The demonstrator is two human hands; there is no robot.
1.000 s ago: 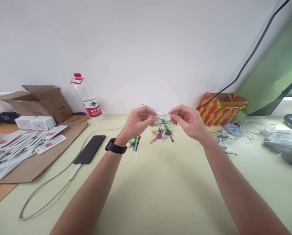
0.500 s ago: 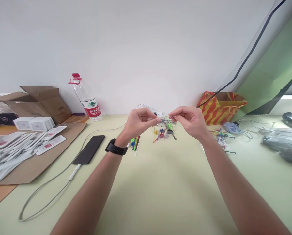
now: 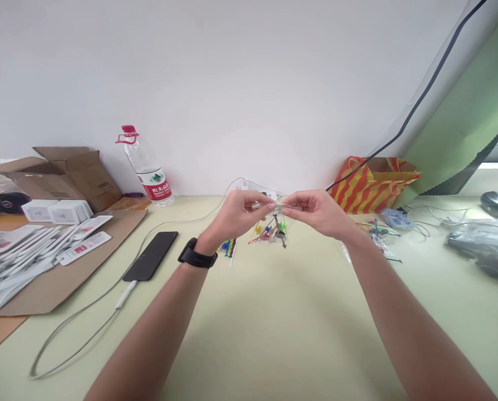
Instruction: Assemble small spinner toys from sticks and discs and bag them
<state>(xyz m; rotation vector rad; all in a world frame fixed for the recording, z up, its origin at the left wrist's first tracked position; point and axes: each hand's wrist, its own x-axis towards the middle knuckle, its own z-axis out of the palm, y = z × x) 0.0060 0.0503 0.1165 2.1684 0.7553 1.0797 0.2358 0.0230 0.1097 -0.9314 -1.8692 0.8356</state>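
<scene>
A small clear plastic bag (image 3: 269,231) hangs above the table, with several small colourful plastic pieces inside, among them yellow, blue, red, green and dark ones. My left hand (image 3: 249,211) pinches its top edge between thumb and fingers. On the other side, my right hand (image 3: 311,209) pinches the same edge, its fingertips close to those of the left. Just left of the bag, a row of coloured plastic sticks (image 3: 231,249) lies on the table, partly behind my left wrist. More coloured pieces in clear plastic (image 3: 378,236) lie beyond my right forearm.
A black phone (image 3: 151,256) on a white cable lies left of my forearm. Farther left are white tags (image 3: 19,262) on cardboard, an open carton (image 3: 71,175) and a water bottle (image 3: 151,170). A striped paper bag (image 3: 374,186) and a grey plastic bundle (image 3: 482,250) stand right.
My hands have come closer together along the bag's top edge and dipped slightly. The bag has shifted a little left and down, and its contents have bunched and tilted.
</scene>
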